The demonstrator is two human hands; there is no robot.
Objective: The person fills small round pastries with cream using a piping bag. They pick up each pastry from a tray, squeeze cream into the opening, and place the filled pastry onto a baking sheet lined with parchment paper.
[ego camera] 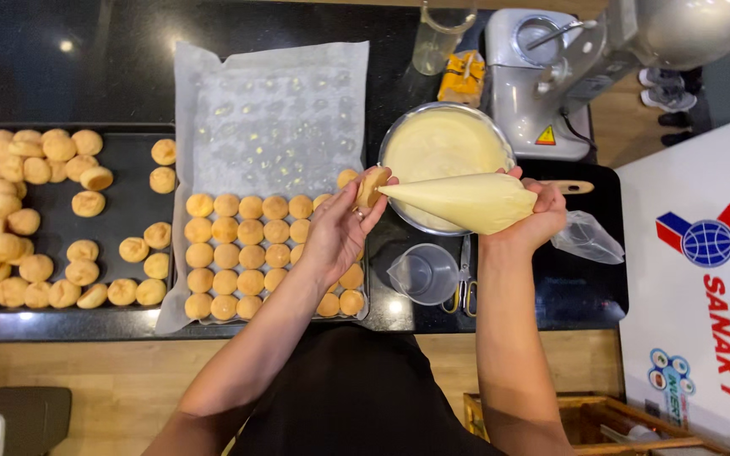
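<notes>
My left hand [338, 228] holds a small round golden puff [372, 186] up over the counter. My right hand [541, 211] squeezes a piping bag [466, 201] full of pale cream, its tip pressed into the puff. Below my left hand, a tray lined with baking paper [272, 118] carries rows of puffs [238, 253] in its near half. A metal bowl of cream [443, 143] sits just behind the bag.
A dark tray [124, 215] at left holds many loose puffs. A clear measuring cup [426, 272], scissors [465, 291] and a crumpled plastic bag [586, 238] lie near the counter's front. A stand mixer [568, 67] stands at the back right, a white chest [703, 279] beside it.
</notes>
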